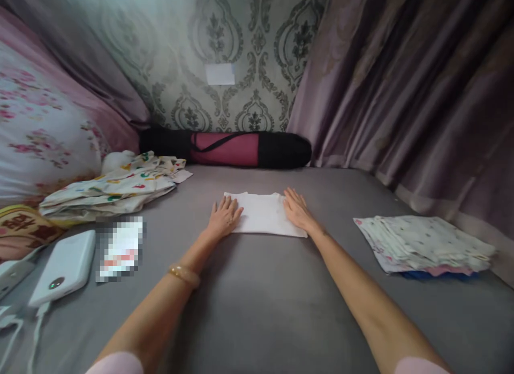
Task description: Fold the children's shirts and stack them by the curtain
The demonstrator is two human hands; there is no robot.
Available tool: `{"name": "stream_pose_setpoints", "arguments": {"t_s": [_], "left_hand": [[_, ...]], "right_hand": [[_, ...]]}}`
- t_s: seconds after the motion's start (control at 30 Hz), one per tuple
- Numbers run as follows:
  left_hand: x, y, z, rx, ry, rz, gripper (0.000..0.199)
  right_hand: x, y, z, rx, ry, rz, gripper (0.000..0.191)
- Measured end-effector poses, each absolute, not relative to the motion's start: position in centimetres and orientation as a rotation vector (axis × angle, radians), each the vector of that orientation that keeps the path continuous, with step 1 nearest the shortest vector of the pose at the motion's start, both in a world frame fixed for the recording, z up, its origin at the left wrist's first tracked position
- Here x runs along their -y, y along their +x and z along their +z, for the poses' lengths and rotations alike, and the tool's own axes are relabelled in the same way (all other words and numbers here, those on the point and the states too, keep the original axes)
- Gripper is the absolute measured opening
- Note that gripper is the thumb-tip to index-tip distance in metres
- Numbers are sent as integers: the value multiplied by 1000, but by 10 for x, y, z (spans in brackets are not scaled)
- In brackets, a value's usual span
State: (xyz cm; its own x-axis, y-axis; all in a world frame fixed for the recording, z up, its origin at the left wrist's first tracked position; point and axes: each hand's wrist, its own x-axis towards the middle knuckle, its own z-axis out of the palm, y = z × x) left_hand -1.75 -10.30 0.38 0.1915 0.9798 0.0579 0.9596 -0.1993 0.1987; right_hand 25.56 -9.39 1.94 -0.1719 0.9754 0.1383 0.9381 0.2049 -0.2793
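A white folded cloth, perhaps a garment, lies flat on the grey bed surface in front of me. My left hand rests on its left edge, fingers spread and pointing away from me. On the right edge lies my right hand, palm down with the fingers stretched out. Neither hand grips the cloth. Parts of both side edges are hidden under my hands. A bangle circles my left forearm.
To the right sits a stack of folded clothes. Patterned fabric is heaped at the left, near a white power bank with a cable and a blurred-out packet. A black and maroon long bag lies along the wall.
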Motion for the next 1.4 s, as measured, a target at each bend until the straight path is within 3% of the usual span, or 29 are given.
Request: {"name": "stream_pose_setpoints", "arguments": {"t_s": [0.33,0.6,0.77,1.03,1.4], "left_hand": [[108,-26,-9,-1886,2308,317,61],[111,-28,-8,-1875,2244,475,52],[111,-29,-11,-1876,2258,529,51],[111,-30,-11,-1878,2254,541,49],[107,-32,-16,-1842,2209,679,48]], "right_hand": [[105,246,-8,2318,-1901,105,65],[101,242,9,2349,-1971,193,60],[99,208,25,2318,-1788,-24,54],[98,189,-1,2391,-1790,143,59],[91,156,14,2397,-1700,164,58]]}}
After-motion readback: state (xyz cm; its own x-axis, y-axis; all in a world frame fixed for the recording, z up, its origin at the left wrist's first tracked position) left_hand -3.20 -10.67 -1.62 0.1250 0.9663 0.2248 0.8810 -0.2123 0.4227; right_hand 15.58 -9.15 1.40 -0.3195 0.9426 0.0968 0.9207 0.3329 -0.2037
